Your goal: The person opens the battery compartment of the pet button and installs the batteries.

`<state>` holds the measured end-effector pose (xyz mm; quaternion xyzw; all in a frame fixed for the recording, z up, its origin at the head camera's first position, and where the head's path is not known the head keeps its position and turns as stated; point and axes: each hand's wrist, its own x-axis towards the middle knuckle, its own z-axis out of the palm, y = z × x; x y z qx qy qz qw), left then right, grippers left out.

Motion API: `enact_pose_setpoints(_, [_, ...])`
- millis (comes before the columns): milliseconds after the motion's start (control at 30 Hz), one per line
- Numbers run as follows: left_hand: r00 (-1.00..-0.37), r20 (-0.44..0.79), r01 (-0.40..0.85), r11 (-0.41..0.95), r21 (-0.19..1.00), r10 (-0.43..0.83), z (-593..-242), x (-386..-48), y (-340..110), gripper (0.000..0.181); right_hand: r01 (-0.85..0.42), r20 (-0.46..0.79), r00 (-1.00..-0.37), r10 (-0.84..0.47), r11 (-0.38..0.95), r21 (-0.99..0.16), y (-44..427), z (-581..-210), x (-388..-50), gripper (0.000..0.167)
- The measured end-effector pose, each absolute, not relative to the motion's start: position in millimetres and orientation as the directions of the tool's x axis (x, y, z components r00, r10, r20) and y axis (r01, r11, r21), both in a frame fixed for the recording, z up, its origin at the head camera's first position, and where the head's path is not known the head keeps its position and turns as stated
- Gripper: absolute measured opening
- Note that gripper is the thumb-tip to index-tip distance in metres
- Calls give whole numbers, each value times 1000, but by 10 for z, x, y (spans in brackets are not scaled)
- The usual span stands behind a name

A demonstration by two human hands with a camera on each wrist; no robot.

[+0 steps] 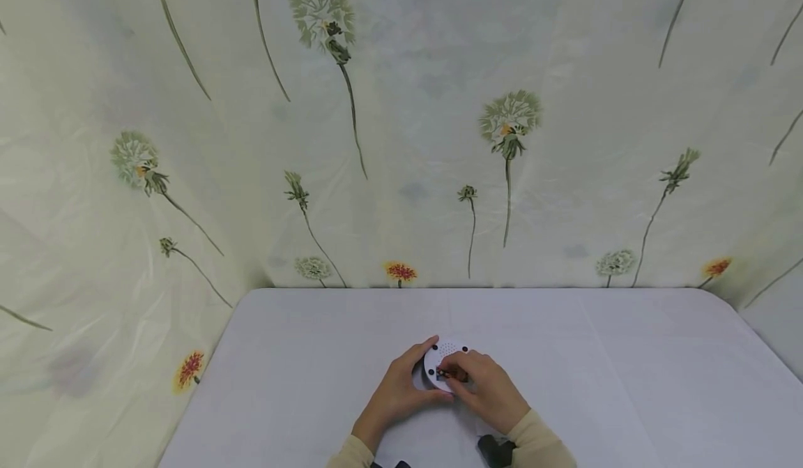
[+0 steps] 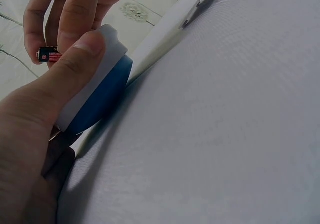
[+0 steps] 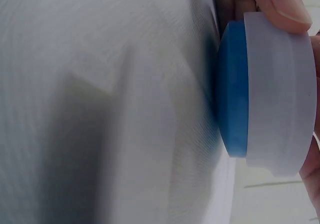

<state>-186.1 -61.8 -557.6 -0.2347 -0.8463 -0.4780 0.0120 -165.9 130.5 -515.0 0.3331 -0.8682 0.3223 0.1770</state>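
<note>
A round white plastic device (image 1: 449,346) is tipped with its underside up, showing a patch of small holes, black feet and a battery compartment. Its other side is blue (image 3: 234,89), facing the tablecloth. My left hand (image 1: 398,388) grips the device by its rim, thumb on the near edge. Over the compartment, my right hand (image 1: 492,388) pinches a small black-and-red battery (image 2: 49,54) between thumb and fingers. The fingers partly hide the battery and the compartment, so I cannot tell how far in it sits.
A white cloth (image 1: 301,363) covers the table, whose far edge meets a flower-printed curtain (image 1: 414,133). Black wrist-worn gear (image 1: 495,450) shows by the right sleeve at the near edge.
</note>
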Motion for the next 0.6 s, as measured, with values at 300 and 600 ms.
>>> enact_pose_setpoints(300, [-894,232,397,435,808,384,-5571,-1859,-623,93,-678,540,-722,-432,599,-426,1289,-5190,-1672,31])
enact_pose_setpoints(600, [-883,260,424,425,800,391,-5561,-1849,-612,90,-702,567,-700,-434,562,-438,1303,-5220,-1678,27])
